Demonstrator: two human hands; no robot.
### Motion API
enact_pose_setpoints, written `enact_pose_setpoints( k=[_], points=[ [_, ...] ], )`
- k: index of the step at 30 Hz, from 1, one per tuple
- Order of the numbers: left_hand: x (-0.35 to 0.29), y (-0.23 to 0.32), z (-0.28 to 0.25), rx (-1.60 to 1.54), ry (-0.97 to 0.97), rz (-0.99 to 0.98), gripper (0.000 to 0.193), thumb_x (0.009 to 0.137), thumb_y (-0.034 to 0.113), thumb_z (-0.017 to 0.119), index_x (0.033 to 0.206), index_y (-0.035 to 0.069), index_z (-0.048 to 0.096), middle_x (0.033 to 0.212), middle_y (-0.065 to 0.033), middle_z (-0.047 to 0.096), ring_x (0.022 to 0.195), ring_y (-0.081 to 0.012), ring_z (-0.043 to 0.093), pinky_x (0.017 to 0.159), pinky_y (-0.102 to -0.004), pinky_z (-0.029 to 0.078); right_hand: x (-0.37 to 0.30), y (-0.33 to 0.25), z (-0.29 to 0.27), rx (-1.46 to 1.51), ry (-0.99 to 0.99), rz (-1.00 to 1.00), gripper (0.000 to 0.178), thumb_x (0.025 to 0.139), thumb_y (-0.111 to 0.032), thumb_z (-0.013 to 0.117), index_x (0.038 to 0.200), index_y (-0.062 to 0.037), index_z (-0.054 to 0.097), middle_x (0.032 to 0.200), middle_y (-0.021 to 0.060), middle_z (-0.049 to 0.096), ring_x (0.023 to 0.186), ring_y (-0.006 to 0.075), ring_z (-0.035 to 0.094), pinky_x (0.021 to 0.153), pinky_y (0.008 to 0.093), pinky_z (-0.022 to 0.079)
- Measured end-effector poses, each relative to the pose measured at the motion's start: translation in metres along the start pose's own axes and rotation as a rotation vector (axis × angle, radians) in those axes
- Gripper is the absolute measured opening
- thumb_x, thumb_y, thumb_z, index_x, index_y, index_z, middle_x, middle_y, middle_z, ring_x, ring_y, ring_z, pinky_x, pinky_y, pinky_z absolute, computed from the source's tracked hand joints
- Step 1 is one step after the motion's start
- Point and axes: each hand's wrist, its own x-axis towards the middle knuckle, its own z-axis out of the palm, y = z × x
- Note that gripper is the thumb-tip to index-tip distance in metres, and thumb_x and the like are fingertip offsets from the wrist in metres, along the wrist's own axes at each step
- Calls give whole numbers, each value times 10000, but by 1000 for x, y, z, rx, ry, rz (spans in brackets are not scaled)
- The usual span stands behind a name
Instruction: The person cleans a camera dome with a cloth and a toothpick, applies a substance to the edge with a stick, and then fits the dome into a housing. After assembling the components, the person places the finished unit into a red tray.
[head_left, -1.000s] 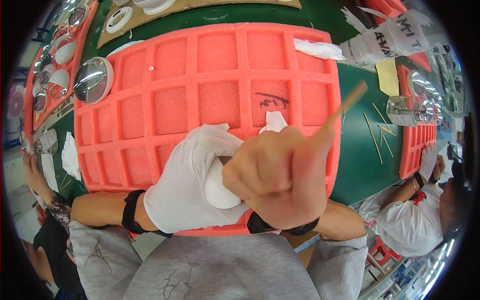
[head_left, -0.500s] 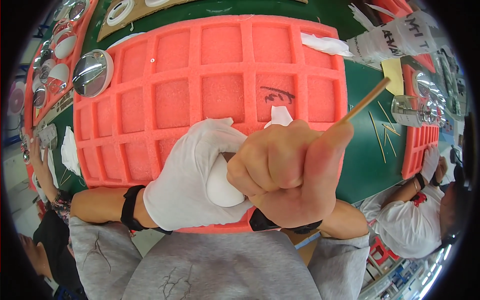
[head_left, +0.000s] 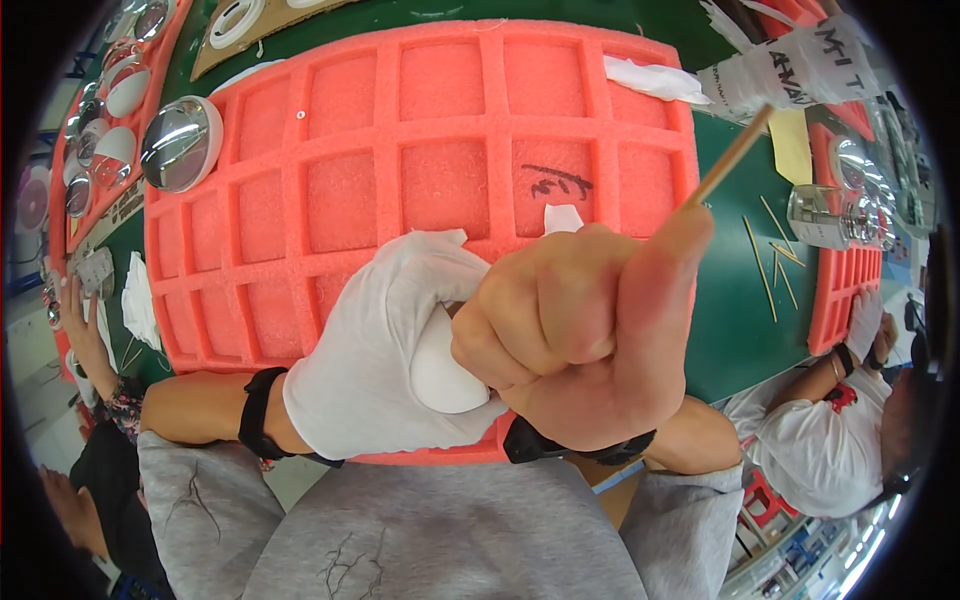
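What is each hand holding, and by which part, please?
The left hand holds a rounded white piece around its side; the right hand, a wooden stick by the part inside its fist.

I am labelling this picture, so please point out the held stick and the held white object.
Held stick (head_left: 735, 155): head view, middle of its visible shaft.
Held white object (head_left: 440, 370): head view, its exposed side.

The hands (head_left: 360, 370) (head_left: 590, 330) hang above the foam tray (head_left: 440, 190), a dome (head_left: 182, 145) at its far left corner, sticks (head_left: 760, 268) to its right.
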Motion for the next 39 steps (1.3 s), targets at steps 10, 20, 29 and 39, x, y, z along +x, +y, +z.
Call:
enact_pose_setpoints(
  k=[10,20,29,39],
  points=[
    [-2,0,0,-44,-21,-71,617,633,163,904,1145,101,565,1078,-111,634,1027,-349,605,1028,-461,471,1,1,1,138,50,106,588,1112,-449,338,632,-113,286,546,-53,238,456,83,207,437,266,181],
    [0,3,-1,-188,-6,-104,619,643,164,895,1154,97,551,1091,-118,626,1030,-346,598,1028,-476,470,2,-3,-5,159,56,188,617,1112,-511,237,632,-124,264,540,-59,220,447,93,179,429,266,163],
    [7,0,1,-93,-37,-19,618,645,160,885,1159,98,547,1062,-124,619,1015,-365,604,1005,-491,477,6,-11,-2,102,-19,222,642,1110,-560,186,634,-133,248,539,-61,201,450,99,149,424,276,148],
    [-10,0,-9,-337,27,-73,582,663,154,862,1149,91,548,1042,-118,593,950,-362,601,896,-450,508,7,-43,-3,48,8,328,559,1101,-418,445,642,-115,344,604,-21,389,496,109,330,441,262,270]
  ],
)
